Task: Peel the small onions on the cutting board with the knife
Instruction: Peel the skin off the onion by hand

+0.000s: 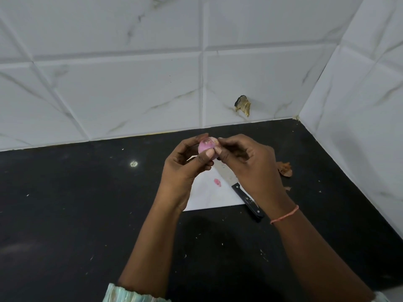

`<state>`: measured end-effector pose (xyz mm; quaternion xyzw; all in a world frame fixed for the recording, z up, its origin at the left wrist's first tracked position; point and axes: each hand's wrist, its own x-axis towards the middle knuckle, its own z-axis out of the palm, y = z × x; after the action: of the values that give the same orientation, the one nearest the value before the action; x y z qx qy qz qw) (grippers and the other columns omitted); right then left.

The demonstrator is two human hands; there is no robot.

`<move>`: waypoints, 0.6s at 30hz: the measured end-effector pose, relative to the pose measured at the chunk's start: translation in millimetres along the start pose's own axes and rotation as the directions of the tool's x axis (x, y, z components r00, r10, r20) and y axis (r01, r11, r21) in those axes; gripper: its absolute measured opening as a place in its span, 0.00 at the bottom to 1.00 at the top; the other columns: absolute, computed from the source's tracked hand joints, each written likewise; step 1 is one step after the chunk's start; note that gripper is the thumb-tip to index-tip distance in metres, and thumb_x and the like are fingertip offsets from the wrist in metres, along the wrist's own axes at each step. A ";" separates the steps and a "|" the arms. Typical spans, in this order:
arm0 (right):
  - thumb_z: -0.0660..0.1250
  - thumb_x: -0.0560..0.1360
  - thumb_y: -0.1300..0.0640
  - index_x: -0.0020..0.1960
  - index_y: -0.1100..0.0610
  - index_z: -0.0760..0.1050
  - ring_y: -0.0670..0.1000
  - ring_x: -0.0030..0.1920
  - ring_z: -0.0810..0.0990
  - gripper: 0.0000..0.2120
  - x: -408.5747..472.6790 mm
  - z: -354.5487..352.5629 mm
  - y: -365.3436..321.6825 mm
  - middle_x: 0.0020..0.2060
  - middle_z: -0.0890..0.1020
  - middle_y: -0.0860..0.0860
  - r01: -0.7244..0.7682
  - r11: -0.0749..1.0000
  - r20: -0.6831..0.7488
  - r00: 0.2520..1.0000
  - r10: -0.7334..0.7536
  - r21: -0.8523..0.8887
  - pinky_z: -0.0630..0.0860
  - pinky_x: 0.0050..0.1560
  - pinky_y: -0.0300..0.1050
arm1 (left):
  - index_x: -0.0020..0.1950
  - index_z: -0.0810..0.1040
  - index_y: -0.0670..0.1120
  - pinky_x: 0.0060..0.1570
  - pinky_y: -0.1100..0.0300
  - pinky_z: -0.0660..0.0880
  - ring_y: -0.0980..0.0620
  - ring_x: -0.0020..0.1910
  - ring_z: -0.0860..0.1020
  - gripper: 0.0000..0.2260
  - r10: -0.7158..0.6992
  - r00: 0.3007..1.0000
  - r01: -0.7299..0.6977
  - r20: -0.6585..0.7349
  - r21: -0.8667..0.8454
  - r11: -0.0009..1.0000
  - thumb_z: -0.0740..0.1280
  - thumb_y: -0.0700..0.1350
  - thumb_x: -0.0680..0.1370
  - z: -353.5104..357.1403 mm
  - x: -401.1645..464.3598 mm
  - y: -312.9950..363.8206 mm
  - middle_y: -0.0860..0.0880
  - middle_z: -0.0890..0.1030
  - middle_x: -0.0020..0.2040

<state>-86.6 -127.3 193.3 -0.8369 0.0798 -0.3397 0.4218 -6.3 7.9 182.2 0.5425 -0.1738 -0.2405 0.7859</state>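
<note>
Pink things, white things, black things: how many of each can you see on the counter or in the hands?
Pink: 2, the onion and a small onion piece
White: 1, the cutting board
Black: 1, the knife handle
Total: 4

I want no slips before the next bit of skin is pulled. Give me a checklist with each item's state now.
1. Small pink onion held firm in the left hand: ok.
2. Right hand fingertips pinching at the onion's top: ok.
3. Black-handled knife out of both hands, lying across the white cutting board: ok.
4. Onion fully peeled: cannot tell.
5. Dry brown skins lying on the black counter, off the board: ok.
</note>
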 end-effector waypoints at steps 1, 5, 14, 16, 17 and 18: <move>0.72 0.75 0.56 0.55 0.59 0.82 0.43 0.46 0.84 0.10 0.3 -0.3 1.4 0.45 0.85 0.50 -0.007 1.000 0.005 1.000 0.007 -0.013 0.80 0.49 0.35 | 0.61 0.81 0.45 0.46 0.60 0.79 0.49 0.43 0.80 0.19 0.014 1.000 -0.014 -0.006 0.030 0.999 0.74 0.42 0.70 -0.7 -0.3 0.2 0.44 0.85 0.53; 0.71 0.76 0.56 0.51 0.59 0.84 0.45 0.42 0.83 0.08 4.0 -3.9 3.2 0.42 0.86 0.50 -0.019 0.997 0.038 0.999 0.022 -0.076 0.81 0.46 0.42 | 0.62 0.81 0.44 0.44 0.61 0.79 0.49 0.50 0.82 0.20 0.069 0.997 -0.067 -0.014 0.135 0.989 0.75 0.41 0.70 -4.1 -0.9 1.9 0.46 0.85 0.55; 0.71 0.75 0.58 0.50 0.58 0.84 0.46 0.41 0.84 0.05 5.3 -4.0 5.7 0.40 0.86 0.49 -0.047 0.995 0.060 0.997 0.053 -0.088 0.81 0.45 0.44 | 0.61 0.82 0.45 0.44 0.62 0.80 0.51 0.50 0.83 0.18 0.082 0.997 -0.079 -0.007 0.183 0.980 0.75 0.35 0.72 -5.9 -1.0 1.0 0.48 0.85 0.54; 0.71 0.75 0.58 0.49 0.58 0.84 0.46 0.41 0.84 0.05 5.2 -3.2 5.7 0.40 0.86 0.49 -0.052 0.995 0.053 0.997 0.056 -0.081 0.82 0.45 0.45 | 0.60 0.82 0.46 0.44 0.62 0.80 0.51 0.51 0.83 0.18 0.077 0.997 -0.075 -0.001 0.180 0.981 0.75 0.36 0.72 -5.9 -1.1 1.3 0.48 0.85 0.54; 0.72 0.75 0.59 0.49 0.58 0.84 0.46 0.41 0.84 0.05 5.2 -3.2 5.4 0.40 0.86 0.49 -0.049 0.996 0.044 0.998 0.053 -0.071 0.82 0.45 0.45 | 0.60 0.82 0.46 0.44 0.63 0.79 0.52 0.51 0.83 0.18 0.074 0.997 -0.074 0.003 0.173 0.982 0.75 0.35 0.72 -5.6 -1.1 1.9 0.48 0.86 0.53; 0.72 0.75 0.60 0.48 0.59 0.84 0.46 0.41 0.84 0.05 5.2 -3.3 5.0 0.40 0.86 0.50 -0.044 0.997 0.031 0.998 0.046 -0.060 0.82 0.45 0.45 | 0.60 0.82 0.46 0.45 0.63 0.79 0.52 0.51 0.83 0.18 0.073 0.997 -0.073 0.007 0.166 0.983 0.75 0.35 0.72 -5.4 -1.0 2.3 0.49 0.86 0.53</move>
<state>-84.0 -134.8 193.5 -0.8524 0.1019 -0.3139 0.4057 -3.7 13.2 182.4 0.5994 -0.2133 -0.1964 0.7461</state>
